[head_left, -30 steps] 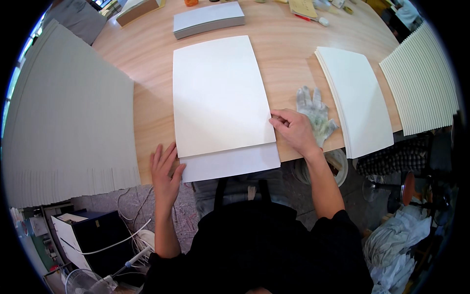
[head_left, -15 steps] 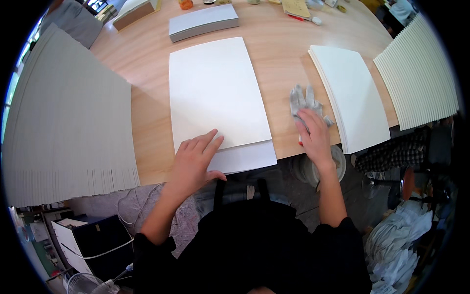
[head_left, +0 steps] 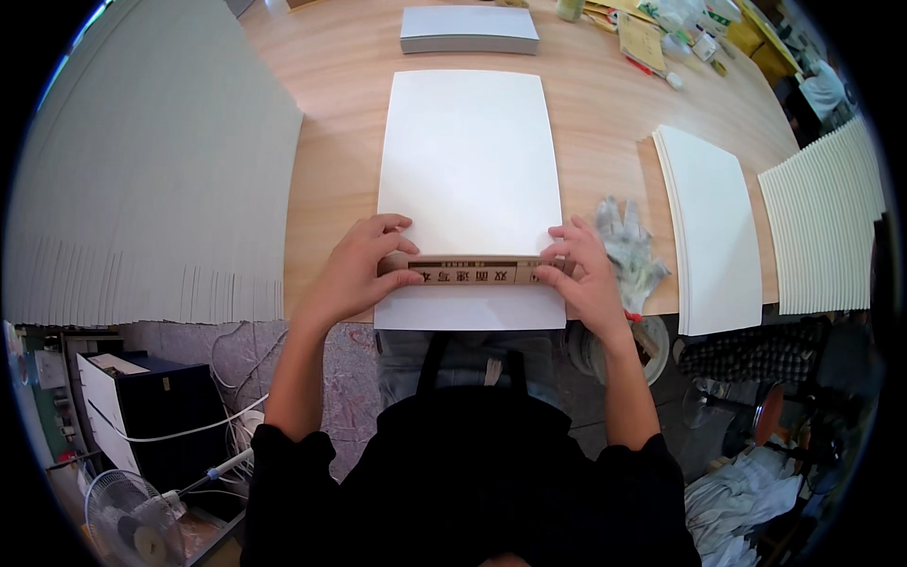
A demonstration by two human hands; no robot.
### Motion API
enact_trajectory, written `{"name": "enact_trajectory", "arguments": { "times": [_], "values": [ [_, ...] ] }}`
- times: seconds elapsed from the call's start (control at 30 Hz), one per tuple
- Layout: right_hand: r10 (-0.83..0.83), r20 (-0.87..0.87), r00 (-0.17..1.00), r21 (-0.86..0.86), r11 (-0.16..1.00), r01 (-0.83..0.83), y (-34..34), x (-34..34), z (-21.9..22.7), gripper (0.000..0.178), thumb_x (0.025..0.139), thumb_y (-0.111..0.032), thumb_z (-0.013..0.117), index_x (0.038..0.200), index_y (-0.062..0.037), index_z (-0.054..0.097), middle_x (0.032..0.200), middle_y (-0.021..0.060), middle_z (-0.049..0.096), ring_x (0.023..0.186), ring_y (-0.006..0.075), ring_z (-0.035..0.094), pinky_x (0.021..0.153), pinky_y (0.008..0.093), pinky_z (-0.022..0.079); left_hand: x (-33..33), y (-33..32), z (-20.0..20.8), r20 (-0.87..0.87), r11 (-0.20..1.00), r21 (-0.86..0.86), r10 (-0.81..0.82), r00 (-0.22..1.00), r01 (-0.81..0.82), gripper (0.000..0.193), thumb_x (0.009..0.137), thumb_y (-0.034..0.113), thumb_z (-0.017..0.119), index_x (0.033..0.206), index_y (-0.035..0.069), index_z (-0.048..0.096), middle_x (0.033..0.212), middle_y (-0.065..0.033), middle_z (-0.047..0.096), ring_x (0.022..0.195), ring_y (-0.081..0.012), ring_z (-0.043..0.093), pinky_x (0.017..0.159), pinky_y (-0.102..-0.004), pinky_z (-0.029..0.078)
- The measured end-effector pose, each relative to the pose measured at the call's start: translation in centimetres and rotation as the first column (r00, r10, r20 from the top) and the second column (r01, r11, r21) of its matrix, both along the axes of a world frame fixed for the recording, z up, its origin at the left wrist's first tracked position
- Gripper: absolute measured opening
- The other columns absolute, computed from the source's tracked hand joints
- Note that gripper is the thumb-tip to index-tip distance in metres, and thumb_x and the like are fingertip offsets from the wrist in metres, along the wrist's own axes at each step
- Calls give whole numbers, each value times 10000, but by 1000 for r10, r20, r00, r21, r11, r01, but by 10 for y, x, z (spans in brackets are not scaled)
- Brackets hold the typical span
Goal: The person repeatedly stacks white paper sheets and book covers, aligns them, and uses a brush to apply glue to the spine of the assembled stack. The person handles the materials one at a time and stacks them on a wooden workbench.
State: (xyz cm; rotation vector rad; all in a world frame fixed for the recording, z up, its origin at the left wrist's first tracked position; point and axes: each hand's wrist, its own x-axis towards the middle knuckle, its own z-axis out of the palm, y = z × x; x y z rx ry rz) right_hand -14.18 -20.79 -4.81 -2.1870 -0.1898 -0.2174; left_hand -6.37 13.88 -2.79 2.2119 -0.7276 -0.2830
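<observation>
On the table (head_left: 605, 132), a brown strip (head_left: 472, 273) is held between nearly closed fingers of left hand (head_left: 354, 263) and right hand (head_left: 590, 276), even support seemingly needed.

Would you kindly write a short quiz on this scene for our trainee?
1. True or false: the left hand and the right hand are both at the narrow brown printed strip along the near edge of the large white rectangular sheet.

2. Multiple choice: where does the grey-white fabric glove lie?
A) left of the sheet
B) right of the sheet
C) on top of the sheet

3. Fill in the blank: the flat-topped rectangular grey-and-white stack lies beyond the sheet's ____ edge.

Key:
1. True
2. B
3. far
</observation>
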Motion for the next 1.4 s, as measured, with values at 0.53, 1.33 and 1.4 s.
{"name": "enact_trajectory", "arguments": {
  "times": [0.53, 1.33, 1.4],
  "values": [
    [-133, 90, 987, -185, 972, 147, 17, 28, -7, 251, 793, -127, 815, 766, -46, 579, 848, 88, 610, 842, 288, 538, 776, 411, 432, 34, -35, 2, 114, 915, 401, 7, 994, -52, 308, 748, 291, 877, 941, 137, 693, 975, -46, 618, 915, -237, 630, 747, -361, 500],
    [528, 188, 828, -761, 611, -216, 27, 3, 14, 238, 783, -135, 663, 969, 13, 654, 911, 100, 597, 874, 266, 612, 761, 386, 511, 73, -134, 17, 264, 472, 811, -822, 505, 345, 737, 749, 273, 846, 1409, 437, 562, 1116, -49, 637, 991, -225, 681, 852, -331, 523],
    [603, 174, 779, -790, 557, -255, 69, 8, 8, 251, 775, -142, 659, 970, 16, 661, 909, 110, 600, 872, 270, 612, 795, 383, 519, 68, -131, 20, 242, 475, 824, -787, 567, 308, 592, 891, 254, 710, 1398, 520, 557, 1132, -42, 640, 992, -222, 691, 846, -332, 536]
  ]
}}
